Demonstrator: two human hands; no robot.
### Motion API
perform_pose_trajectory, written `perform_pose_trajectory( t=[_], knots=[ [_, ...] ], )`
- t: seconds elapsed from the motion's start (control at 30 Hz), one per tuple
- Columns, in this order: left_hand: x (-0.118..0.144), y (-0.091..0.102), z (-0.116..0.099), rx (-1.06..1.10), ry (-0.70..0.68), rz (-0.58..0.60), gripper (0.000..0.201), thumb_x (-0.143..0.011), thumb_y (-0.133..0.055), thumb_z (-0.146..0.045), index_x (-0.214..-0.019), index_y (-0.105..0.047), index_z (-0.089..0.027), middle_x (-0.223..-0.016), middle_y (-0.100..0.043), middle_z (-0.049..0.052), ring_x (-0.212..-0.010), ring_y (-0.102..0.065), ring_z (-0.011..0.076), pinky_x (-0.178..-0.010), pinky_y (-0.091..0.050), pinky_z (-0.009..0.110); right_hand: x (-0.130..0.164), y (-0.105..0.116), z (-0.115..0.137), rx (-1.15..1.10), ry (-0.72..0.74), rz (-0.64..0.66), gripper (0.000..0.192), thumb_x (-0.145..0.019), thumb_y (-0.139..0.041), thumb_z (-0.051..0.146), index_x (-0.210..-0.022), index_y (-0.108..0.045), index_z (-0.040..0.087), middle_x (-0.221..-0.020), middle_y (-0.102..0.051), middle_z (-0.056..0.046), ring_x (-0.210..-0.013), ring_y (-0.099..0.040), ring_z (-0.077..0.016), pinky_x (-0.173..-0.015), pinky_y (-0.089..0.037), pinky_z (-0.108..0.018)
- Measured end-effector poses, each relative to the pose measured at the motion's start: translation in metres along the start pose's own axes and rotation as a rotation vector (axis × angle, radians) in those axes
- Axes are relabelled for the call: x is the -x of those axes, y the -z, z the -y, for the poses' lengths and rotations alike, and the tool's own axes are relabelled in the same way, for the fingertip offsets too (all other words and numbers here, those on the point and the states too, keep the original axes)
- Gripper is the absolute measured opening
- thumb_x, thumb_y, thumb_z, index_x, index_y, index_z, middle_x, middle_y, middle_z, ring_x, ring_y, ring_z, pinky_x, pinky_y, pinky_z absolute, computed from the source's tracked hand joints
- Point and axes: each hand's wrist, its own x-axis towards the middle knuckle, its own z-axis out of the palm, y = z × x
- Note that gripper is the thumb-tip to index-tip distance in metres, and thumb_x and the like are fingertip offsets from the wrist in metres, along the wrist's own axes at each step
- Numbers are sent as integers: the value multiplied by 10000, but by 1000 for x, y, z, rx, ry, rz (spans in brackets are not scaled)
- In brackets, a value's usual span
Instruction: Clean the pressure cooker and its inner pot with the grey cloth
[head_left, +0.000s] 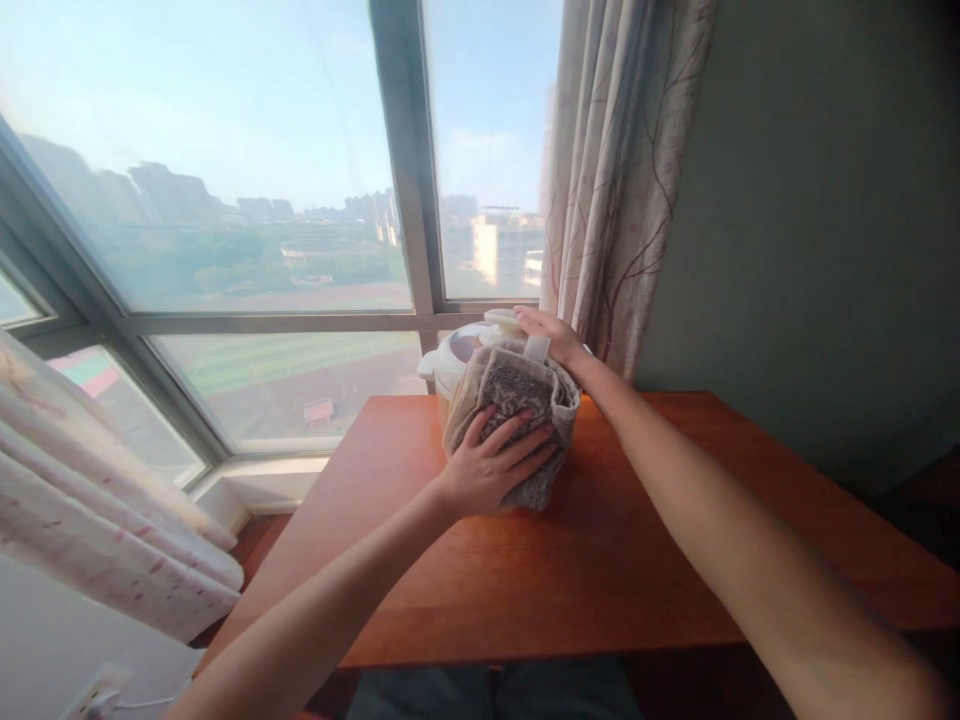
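Note:
A white lidded pot (450,375) with a small side handle stands on the table, and a pale round knob (501,318) tops its lid. A folded grey and beige towel (517,385) with a dark pattern covers the pot's near side. My left hand (491,460) lies flat against the towel, fingers spread, pressing it to the pot. At the top right of the pot, my right hand (551,335) has its fingers stretched toward the knob; whether it touches the knob I cannot tell. Part of the pot's body is hidden behind the towel.
The reddish-brown wooden table (637,560) extends around the pot. Large windows (262,250) rise behind it, with one curtain (622,180) at the back right and another curtain (97,510) at the left. A dark wall (810,250) stands on the right.

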Motion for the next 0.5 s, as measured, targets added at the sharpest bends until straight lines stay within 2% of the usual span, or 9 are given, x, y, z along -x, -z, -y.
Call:
perform_pose_trajectory(
  t=[0.07, 0.13, 0.2, 0.27, 0.37, 0.5],
  knots=[
    [4, -2, 1, -7, -115, 128, 593, -837, -601, -281, -1424, -560, -357, -1436, -598, 60, -1406, -466, 306, -1231, -175, 504, 0, -1, -3, -47, 18, -13, 436, -1001, -424, 427, -1321, -644, 228, -1411, -617, -43, -1326, -540, -206, -1141, -374, -382],
    [10, -11, 5, -85, -295, 239, 545, -866, -541, -207, -1407, -580, -258, -1464, -570, 87, -1400, -478, 260, -1220, -245, 443, 1, -3, -5, -114, 29, -39, 437, -989, -449, 434, -1311, -651, 220, -1398, -627, -47, -1319, -546, -215, -1142, -369, -390],
    [17, -24, 11, -208, -484, 304, 481, -876, -503, -164, -1341, -628, -166, -1453, -578, 119, -1397, -481, 239, -1207, -289, 404, 2, -4, -7, -165, 29, -53, 443, -978, -469, 446, -1299, -661, 208, -1387, -635, -57, -1310, -553, -229, -1142, -367, -401],
    [24, -35, 16, -311, -609, 341, 419, -859, -492, -135, -1222, -701, -153, -1371, -646, 128, -1371, -511, 228, -1190, -322, 366, 2, -5, -8, -196, 26, -56, 445, -969, -485, 467, -1278, -677, 210, -1379, -641, -58, -1312, -553, -240, -1148, -358, -409],
    [28, -42, 19, -382, -713, 395, 376, -824, -499, -113, -1087, -758, -183, -1256, -712, 128, -1329, -550, 226, -1175, -345, 335, 3, -4, -7, -218, 17, -60, 443, -960, -501, 500, -1253, -694, 229, -1370, -648, -46, -1315, -551, -246, -1155, -349, -408],
    [26, -30, 24, -305, -750, 395, 327, -831, -531, -146, -1071, -752, -167, -1216, -722, 138, -1288, -569, 262, -1165, -349, 358, 6, -1, -4, -191, 13, -61, 446, -966, -495, 478, -1266, -686, 209, -1380, -639, -66, -1317, -550, -250, -1147, -356, -406]
  ],
)
